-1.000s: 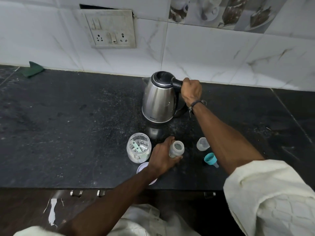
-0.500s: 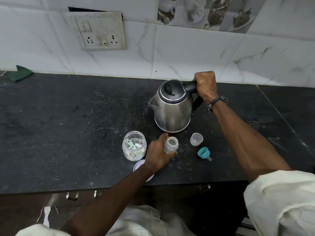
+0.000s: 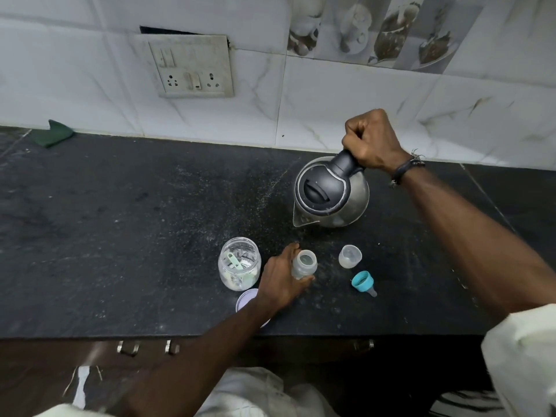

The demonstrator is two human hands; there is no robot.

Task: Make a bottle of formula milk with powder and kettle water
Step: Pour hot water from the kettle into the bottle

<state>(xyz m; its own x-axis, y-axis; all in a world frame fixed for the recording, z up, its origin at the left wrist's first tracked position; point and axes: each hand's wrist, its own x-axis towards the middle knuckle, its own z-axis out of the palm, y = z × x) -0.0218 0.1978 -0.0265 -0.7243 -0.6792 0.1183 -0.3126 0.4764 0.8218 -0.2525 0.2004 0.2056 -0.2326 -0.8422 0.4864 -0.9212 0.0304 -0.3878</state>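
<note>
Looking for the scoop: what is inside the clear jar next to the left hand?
Inside the clear jar a pale green scoop leans over whitish powder at the bottom. The scoop's lower end is buried, and how deep the powder goes is unclear.

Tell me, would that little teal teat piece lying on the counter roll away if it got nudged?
Probably. The teal teat piece lies on its side on the counter, and its round collar would likely roll in a curve. It looks small and light, so a slight knock should shift it.

Socket panel (image 3: 191,67) on tiled wall — green cloth, perhaps (image 3: 54,137), on counter (image 3: 120,236).
</note>
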